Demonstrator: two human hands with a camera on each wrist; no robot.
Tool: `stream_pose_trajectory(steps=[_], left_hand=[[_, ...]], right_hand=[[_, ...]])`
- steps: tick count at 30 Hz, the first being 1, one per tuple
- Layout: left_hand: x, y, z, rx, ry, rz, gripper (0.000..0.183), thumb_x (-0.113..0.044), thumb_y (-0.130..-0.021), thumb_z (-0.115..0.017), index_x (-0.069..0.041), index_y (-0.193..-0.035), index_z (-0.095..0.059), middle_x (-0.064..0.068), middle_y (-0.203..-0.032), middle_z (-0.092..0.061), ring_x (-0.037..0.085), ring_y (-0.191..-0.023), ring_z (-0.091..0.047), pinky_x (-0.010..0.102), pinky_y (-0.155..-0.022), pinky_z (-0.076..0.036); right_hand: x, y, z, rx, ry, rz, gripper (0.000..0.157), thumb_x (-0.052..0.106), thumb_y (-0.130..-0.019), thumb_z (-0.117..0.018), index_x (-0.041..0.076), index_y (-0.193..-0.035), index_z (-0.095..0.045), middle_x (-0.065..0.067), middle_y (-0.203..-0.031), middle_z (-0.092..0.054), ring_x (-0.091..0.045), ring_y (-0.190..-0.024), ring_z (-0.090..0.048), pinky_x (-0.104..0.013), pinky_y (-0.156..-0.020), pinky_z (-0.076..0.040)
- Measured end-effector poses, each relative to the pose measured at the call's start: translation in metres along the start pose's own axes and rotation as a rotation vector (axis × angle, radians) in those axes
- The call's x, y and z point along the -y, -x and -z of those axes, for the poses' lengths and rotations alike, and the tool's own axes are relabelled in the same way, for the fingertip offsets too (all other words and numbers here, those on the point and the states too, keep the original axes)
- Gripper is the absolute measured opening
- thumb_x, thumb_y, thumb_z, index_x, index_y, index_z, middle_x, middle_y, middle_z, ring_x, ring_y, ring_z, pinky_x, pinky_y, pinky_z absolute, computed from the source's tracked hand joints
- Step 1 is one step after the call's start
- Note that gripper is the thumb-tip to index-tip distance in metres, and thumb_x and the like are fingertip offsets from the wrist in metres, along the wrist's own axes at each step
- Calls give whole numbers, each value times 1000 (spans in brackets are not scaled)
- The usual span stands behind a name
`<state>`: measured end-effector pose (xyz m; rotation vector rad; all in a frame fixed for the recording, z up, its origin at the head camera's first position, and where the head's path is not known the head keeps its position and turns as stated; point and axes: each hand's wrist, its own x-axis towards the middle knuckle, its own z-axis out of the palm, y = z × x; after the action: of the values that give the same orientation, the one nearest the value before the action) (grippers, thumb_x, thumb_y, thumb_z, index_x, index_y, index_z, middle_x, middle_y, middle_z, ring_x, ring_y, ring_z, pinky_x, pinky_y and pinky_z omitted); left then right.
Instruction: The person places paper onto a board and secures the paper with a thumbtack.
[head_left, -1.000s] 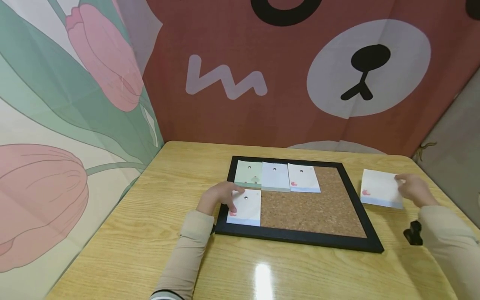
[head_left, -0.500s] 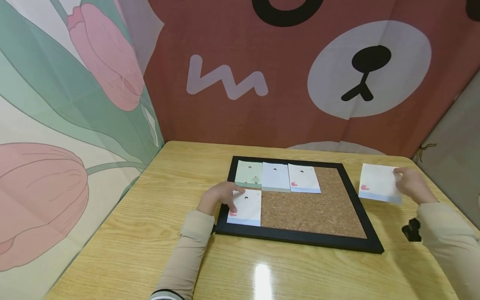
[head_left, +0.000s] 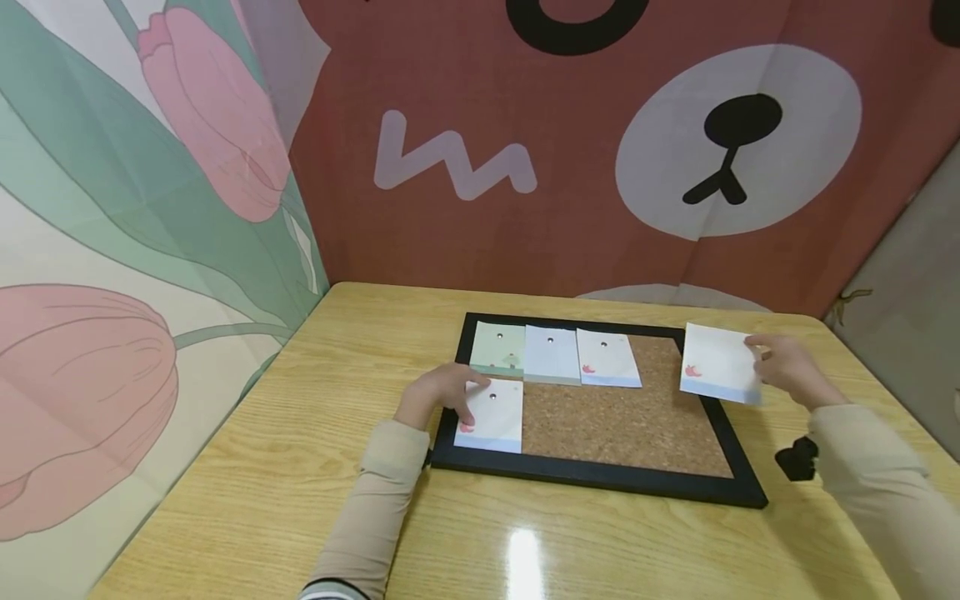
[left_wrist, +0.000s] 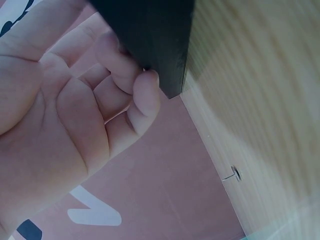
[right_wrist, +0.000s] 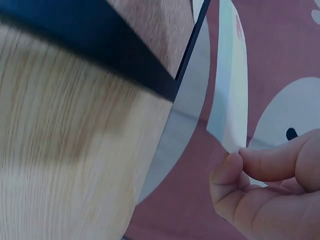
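Observation:
A cork board (head_left: 600, 425) in a black frame lies on the table. My left hand (head_left: 442, 396) grips its left edge; the thumb and index finger rest on a pinned sheet of notepaper (head_left: 498, 425), while other fingers curl against the frame (left_wrist: 160, 45) in the left wrist view. My right hand (head_left: 787, 367) pinches another sheet of notepaper (head_left: 716, 362) by its right edge. That sheet is white with a pink print and a blue lower band, and overlaps the board's right frame in the head view. Thumb and index finger meet on the paper (right_wrist: 232, 95) in the right wrist view.
Along the board's top row, a green sheet (head_left: 495, 343), a pale blue sheet (head_left: 551, 354) and a white sheet (head_left: 607, 362) are each pinned. One thumbtack (left_wrist: 235, 173) lies on the table in the left wrist view. A patterned cloth (head_left: 465, 233) hangs behind the table.
My right hand has lifted the sheet of notepaper and carried it left, from beside the board to over its right frame. The left hand has stayed in place.

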<state>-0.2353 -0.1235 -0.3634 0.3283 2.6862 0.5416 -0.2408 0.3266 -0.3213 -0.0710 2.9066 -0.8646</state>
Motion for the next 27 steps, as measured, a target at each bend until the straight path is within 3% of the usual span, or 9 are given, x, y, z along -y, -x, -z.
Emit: stream_pose_trajectory(steps=[10, 18, 27], left_hand=[[1, -2, -2, -1, -1, 1, 66, -12, -63, -81, -22, -123, -56, 5, -134, -42, 22, -122, -36, 38, -93, -36], [1, -3, -1, 5, 2, -1, 66, -12, -63, -81, -22, -124, -56, 5, -134, -42, 23, -123, -35, 38, -93, -35], [1, -2, 0, 12, -1, -6, 67, -13, -62, -81, -22, -124, -56, 5, -134, -42, 23, -123, -35, 38, -93, -36]], right_hand=[[14, -4, -19, 119, -118, 19, 45, -11, -84, -41, -24, -124, -25, -25, -88, -43, -20, -65, -49, -33, -60, -47], [19, -7, -35, 174, -161, 27, 45, -12, -86, -42, -22, -126, -24, -31, -97, -40, -23, -71, -49, -38, -67, -48], [33, -6, -51, 203, -183, 83, 44, -13, -86, -41, -23, -126, -24, -23, -86, -42, -22, -68, -48, -36, -63, -48]])
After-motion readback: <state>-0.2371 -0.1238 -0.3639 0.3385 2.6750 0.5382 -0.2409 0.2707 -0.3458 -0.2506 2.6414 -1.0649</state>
